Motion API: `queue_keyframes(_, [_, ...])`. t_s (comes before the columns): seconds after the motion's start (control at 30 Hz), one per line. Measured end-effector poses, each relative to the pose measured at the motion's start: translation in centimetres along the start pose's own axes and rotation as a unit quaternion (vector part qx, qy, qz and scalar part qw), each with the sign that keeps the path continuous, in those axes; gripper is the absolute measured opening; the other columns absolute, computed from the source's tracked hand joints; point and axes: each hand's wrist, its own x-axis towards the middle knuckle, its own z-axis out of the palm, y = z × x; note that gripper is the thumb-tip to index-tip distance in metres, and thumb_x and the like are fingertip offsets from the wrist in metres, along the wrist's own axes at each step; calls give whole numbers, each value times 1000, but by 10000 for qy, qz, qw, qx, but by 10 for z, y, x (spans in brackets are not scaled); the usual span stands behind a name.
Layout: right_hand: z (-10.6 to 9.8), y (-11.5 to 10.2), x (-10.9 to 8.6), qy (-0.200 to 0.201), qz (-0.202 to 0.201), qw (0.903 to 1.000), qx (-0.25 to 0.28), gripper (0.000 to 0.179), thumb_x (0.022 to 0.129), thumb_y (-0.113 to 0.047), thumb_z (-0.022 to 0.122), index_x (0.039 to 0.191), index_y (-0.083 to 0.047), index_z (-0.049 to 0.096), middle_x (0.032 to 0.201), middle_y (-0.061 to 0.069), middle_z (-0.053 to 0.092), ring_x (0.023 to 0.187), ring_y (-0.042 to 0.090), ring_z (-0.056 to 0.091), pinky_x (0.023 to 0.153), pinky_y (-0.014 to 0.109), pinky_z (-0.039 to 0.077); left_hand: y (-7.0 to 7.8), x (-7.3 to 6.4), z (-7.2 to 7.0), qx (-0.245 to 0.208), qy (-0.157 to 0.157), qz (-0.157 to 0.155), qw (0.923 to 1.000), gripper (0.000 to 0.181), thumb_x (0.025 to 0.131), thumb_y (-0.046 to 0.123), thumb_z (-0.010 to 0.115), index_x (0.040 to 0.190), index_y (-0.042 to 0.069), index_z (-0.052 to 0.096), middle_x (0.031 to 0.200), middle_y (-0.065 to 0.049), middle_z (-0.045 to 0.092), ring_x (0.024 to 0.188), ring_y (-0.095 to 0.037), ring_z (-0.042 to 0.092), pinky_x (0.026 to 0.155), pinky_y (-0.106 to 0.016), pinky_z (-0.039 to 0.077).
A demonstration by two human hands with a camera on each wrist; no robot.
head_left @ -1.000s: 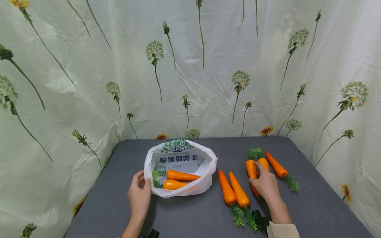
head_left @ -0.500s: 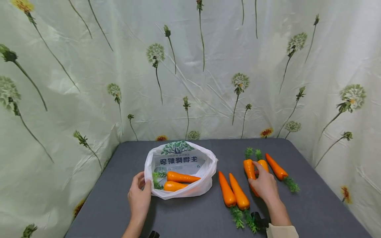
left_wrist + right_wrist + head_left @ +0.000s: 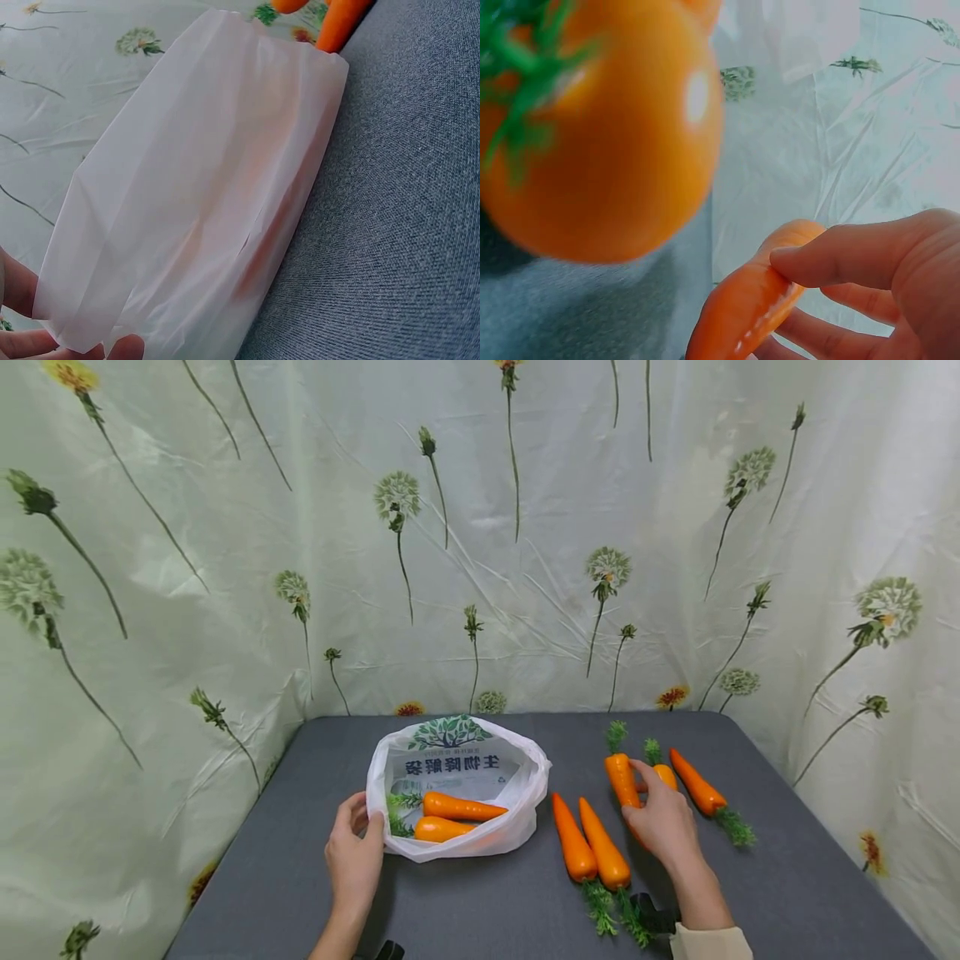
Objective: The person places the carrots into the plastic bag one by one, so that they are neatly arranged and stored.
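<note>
My left hand (image 3: 354, 856) pinches the left side of a white plastic bag (image 3: 517, 827), its mouth spread toward me. Thumb and fingers sit on either side of the bag film (image 3: 187, 172) in the left wrist view. Inside lie two carrots, an upper carrot (image 3: 461, 807) and a lower carrot (image 3: 442, 829), with green tops to the left. On the right, my right hand (image 3: 666, 818) grips a carrot (image 3: 621, 777) between thumb and fingers, leafy top pointing away. The same carrot (image 3: 742, 307) shows in the right wrist view, its tip hidden below the frame.
Left of my right hand, two carrots lie side by side, one (image 3: 573, 839) close against the other (image 3: 604, 845). Another carrot (image 3: 665, 775) is partly behind that hand, and one more (image 3: 697, 783) lies farther right. A flowered curtain (image 3: 480, 527) hangs behind the grey table (image 3: 480, 910).
The gripped carrot has moved slightly left, its leafy end swinging away from the carrot behind my right hand. My left hand keeps its place on the bag.
</note>
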Motion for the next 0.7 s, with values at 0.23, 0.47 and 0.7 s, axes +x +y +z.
queue_keyframes(0.23, [-5,-10,3,10,-124,9999,-24,69,77,-11,63,139,-20,34,110,15,60,68,21,57,44,30,39,-1,0,0,-11,56,18,10000,35,85,15,60,119,15,54,105,-5,62,97,-22,57,80,-49,45])
queue_keyframes(0.47, [-9,-21,4,87,-166,9998,-39,69,77,-14,65,139,-21,35,111,13,59,77,24,59,49,30,41,-12,3,4,-86,83,218,9997,36,86,21,60,120,14,54,106,-8,62,97,-25,57,76,-51,46])
queue_keyframes(0.7, [-12,-37,4,11,-94,9998,162,69,78,-14,64,140,-23,33,116,11,57,83,23,58,53,31,43,-23,6,7,-79,59,254,9996,37,87,26,59,122,17,53,107,-7,62,97,-25,57,78,-50,45])
